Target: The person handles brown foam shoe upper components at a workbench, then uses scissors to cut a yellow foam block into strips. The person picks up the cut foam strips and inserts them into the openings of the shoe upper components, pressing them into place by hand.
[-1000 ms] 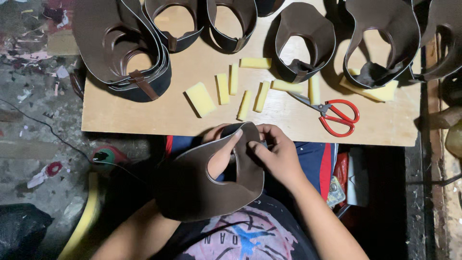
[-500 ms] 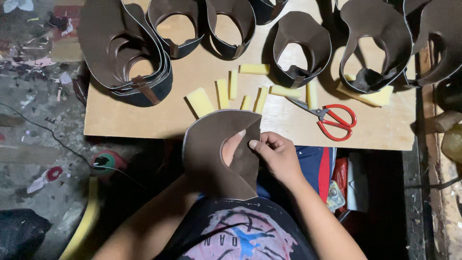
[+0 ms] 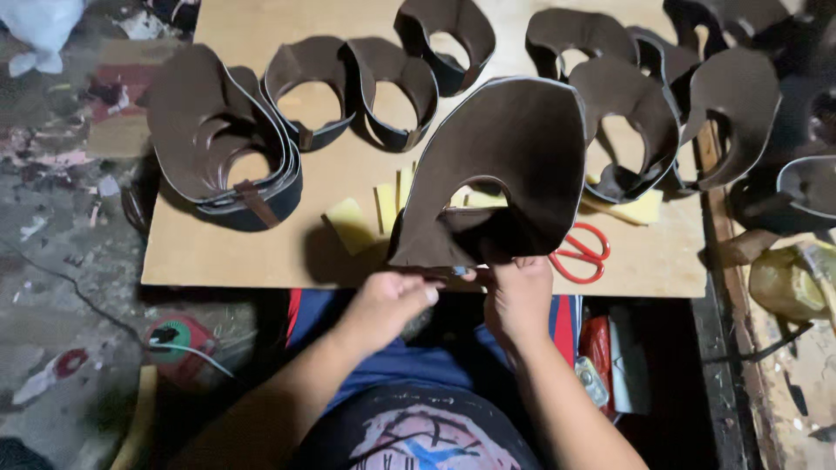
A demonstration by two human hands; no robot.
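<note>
A wooden board [image 3: 244, 252] is lying across the person's lap, and everything else is placed around it. A stack of brown leather pieces [image 3: 218, 139] is sitting on the board's left part, with more curled leather loops [image 3: 383, 87] standing along its far edge and right side. A large leather upper [image 3: 514, 165] is being held upright over the board's near edge, its lower ends hanging just above that edge. The left hand [image 3: 383, 305] is pinching the upper's lower left end, fingers closed on it, just off the board's near edge. The right hand [image 3: 518, 296] is gripping the lower right end, beside the left. Red scissors [image 3: 579, 252] are lying on the board near its front right, just beside the upper. Yellow foam strips [image 3: 361, 222] are lying mid-board, partly hidden behind the upper.
</note>
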